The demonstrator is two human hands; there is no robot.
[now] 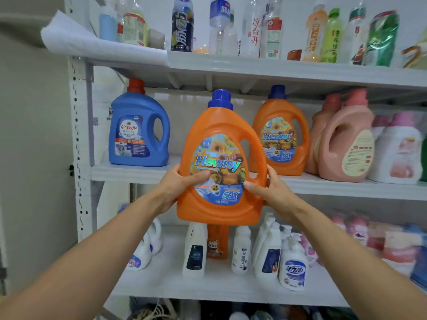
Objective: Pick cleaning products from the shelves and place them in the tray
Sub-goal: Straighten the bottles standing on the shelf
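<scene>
Hands hold one orange jug up in front of the middle shelf, clear of the board, upright, label facing the camera, blue cap on top. Left hand grips the jug's lower left side, thumb across the label edge, fingers wrapped behind. Right hand grips the lower right side below the handle loop, thumb on the front near the label corner. Both hands clenched on the jug, arms stretched forward from the bottom corners. Behind, on the middle shelf: blue jug with red cap at the left, well apart from a second orange jug standing just right of the held one; next to it two pink jugs side by side, touching or nearly so, then white bottles at the right edge, blurred. Top shelf carries a row of drink bottles and a folded white sheet hanging over its left end. Lower shelf holds white pump bottles, a small orange bottle directly below the held jug, and pink packs at the right, blurred. Tray not in view.
</scene>
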